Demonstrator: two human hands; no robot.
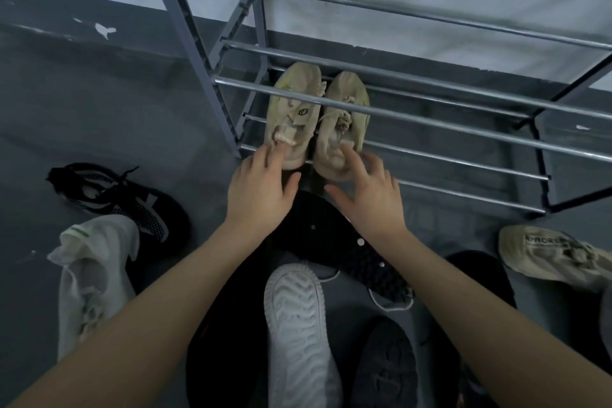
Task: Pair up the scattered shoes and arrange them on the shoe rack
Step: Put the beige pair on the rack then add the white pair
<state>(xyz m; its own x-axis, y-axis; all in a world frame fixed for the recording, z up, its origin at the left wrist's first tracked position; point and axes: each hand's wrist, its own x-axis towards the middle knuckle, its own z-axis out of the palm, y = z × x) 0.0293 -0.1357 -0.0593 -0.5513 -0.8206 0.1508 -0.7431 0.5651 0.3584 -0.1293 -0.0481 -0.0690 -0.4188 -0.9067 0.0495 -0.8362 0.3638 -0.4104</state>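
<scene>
Two cream sneakers stand side by side, toes toward the wall, on the lowest tier of the grey metal shoe rack [430, 122]. My left hand [258, 189] rests its fingertips on the heel of the left cream sneaker [291, 116]. Fingers spread, my right hand [371, 195] touches the heel of the right cream sneaker [344, 122]. Neither hand closes around a shoe. On the floor lie a black sneaker [132, 202], a white sneaker with a green tab [89, 272], a white shoe sole-up [294, 325], a dark shoe sole-up [384, 368], a black knit shoe [364, 262] and a beige sneaker [553, 255].
The rack's upper tiers are bare rails, and one rail crosses above the cream pair. Its left post [198, 53] stands close to my left hand. A white wall with a dark base runs behind. Loose shoes crowd the grey floor around my arms.
</scene>
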